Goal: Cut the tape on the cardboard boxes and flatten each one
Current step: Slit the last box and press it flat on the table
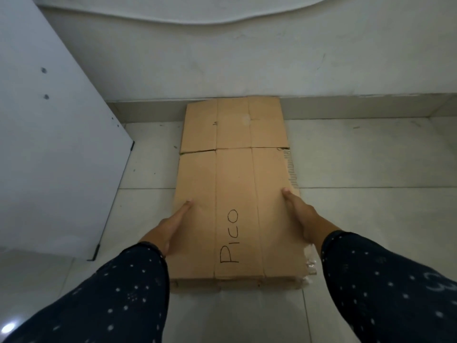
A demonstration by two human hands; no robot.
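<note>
A flattened brown cardboard box lies lengthwise on the tiled floor, its far end against the wall's base. "PICO" is written on it in black marker. My left hand grips its left edge, thumb lying on top and fingers hidden beneath. My right hand grips the right edge the same way. More flattened cardboard shows under the near end. A scrap of clear tape sticks out at the near right corner.
A large white panel leans at the left, its lower corner close to the cardboard. A grey-white wall runs across the back. Pale floor tiles spread to the right.
</note>
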